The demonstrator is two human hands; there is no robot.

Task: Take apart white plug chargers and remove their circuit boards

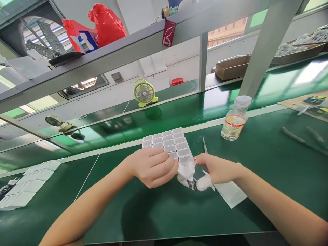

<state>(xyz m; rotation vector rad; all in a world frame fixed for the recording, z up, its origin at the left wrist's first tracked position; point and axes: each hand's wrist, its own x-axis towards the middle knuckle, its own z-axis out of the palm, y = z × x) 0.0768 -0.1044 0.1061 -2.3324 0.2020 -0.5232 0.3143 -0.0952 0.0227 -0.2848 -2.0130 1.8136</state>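
White crumpled wipe point(186, 172) pinched between left hand point(153, 167) and right hand point(217, 169) (thumb wrapped in white), hands close together at green tabletop point(269, 160) middle. Compartment tray point(167, 141) touching left knuckles; bottle point(234, 119) toward far right edge.

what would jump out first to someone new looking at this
Two bare hands meet at the centre of the green table: the left hand and right hand pinch a crumpled white cloth before a white compartment tray. A red bag sits on the shelf above.
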